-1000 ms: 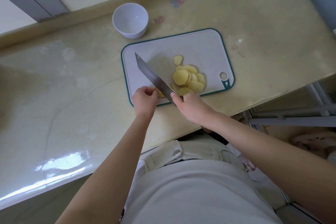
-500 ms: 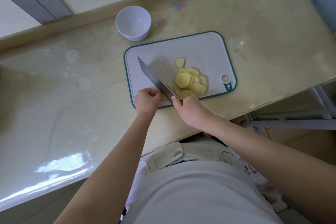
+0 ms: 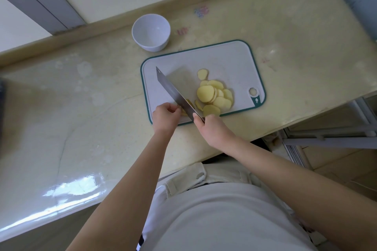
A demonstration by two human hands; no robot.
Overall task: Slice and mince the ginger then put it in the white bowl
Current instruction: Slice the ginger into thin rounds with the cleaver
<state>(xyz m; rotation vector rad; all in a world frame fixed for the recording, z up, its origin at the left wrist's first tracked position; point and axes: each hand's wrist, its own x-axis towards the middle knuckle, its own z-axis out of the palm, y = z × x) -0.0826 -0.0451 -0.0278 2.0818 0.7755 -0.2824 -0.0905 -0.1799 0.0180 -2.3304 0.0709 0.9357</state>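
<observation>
A white cutting board [image 3: 224, 57] with a green rim lies on the counter. Several pale yellow ginger slices [image 3: 212, 96] are piled on its right half. My right hand [image 3: 212, 128] grips the handle of a cleaver [image 3: 173, 91], whose blade runs diagonally across the board's near left part. My left hand [image 3: 165, 116] pinches a small remaining piece of ginger [image 3: 184, 113] right beside the blade; most of that piece is hidden by blade and fingers. The white bowl [image 3: 151, 31] stands beyond the board's far left corner, with nothing in it.
The beige counter [image 3: 81, 108] stretches left, glossy near its front edge. A raised ledge and wall run along the back. The counter's right front edge drops off beside a metal rack [image 3: 326, 132].
The view has shifted slightly. My hands, the cleaver and the ginger keep nearly the same places on the board.
</observation>
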